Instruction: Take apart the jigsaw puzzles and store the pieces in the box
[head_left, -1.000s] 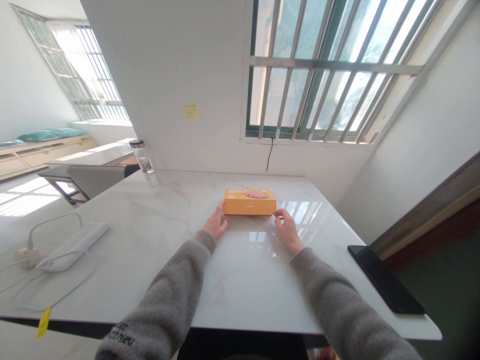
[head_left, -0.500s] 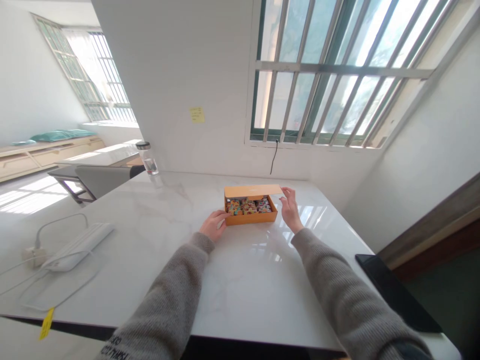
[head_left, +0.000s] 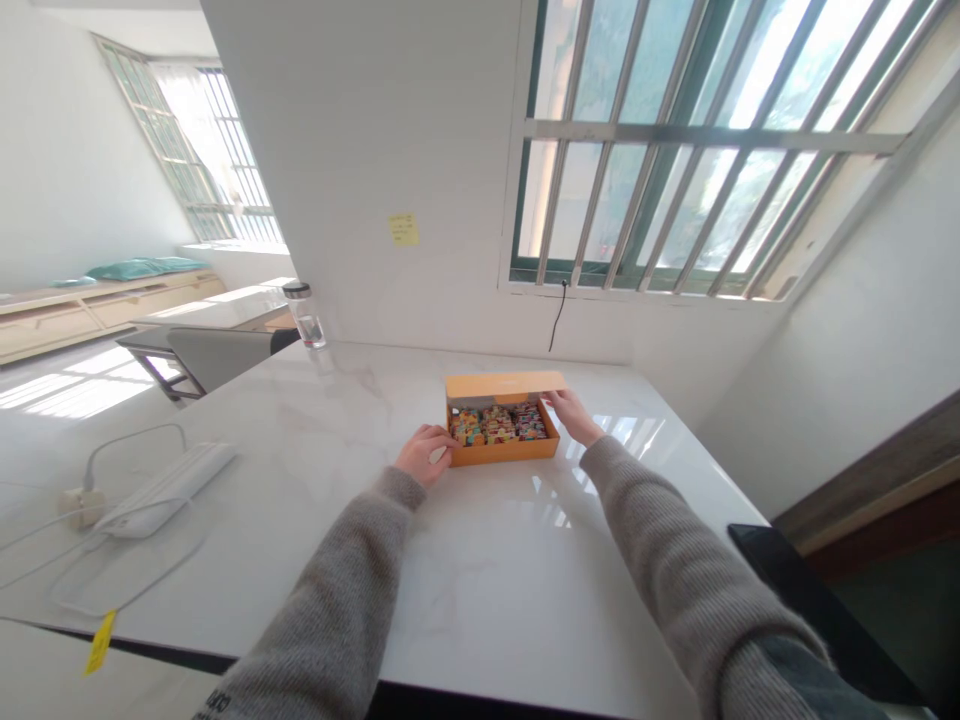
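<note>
An orange cardboard box [head_left: 504,452] lies on the white tabletop with its hinged lid [head_left: 506,383] partly raised at the back. Inside are rows of small colourful wrapped packets [head_left: 499,425]. At the box's front left corner, my left hand [head_left: 427,452] is closed on the edge, thumb and fingers against the side. My right hand [head_left: 570,412] is at the right end, its fingers bent at the lid's right edge; the fingertips are partly hidden beneath it.
A clear bottle with a dark cap [head_left: 306,318] stands at the table's far left corner. A white power strip [head_left: 169,490] with cables and a plug [head_left: 81,508] lies on the left. A black flat object [head_left: 817,600] is at the right edge. Barred windows [head_left: 675,140] are above.
My right hand has moved left, from outside the lid's corner to beneath its edge. The lid is raised slightly and more of the packets show. My left hand stays at the box's left corner.
</note>
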